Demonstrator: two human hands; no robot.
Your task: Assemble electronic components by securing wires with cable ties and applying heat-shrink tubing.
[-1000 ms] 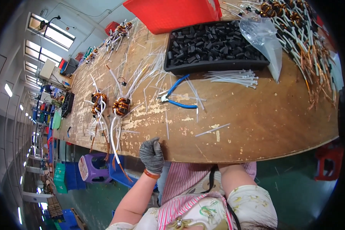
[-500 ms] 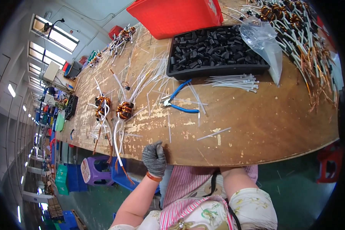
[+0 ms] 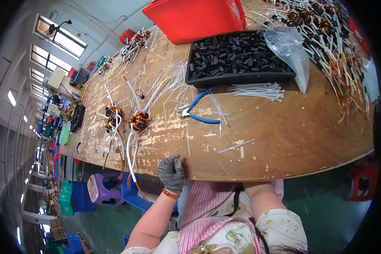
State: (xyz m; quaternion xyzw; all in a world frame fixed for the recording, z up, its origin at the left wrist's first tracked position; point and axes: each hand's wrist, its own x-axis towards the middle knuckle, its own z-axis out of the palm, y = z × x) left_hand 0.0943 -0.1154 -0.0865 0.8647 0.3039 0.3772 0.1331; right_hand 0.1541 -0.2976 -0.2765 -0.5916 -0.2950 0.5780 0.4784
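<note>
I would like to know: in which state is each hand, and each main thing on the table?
Left hand: gloved, fingers curled, at table edge.
Right hand: out of view.
Blue-handled cutters: lying flat, handles spread.
Black tray: filled with black pieces.
Plastic bag: crumpled, overlapping the tray's right end.
Cable ties: loose pile, unlooped.
Two coils: wound, leads splayed.

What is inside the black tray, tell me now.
A heap of small black pieces fills the black tray. A clear plastic bag overlaps its right end, partly covering what lies there. The tray's bottom is hidden beneath the heap.
</note>
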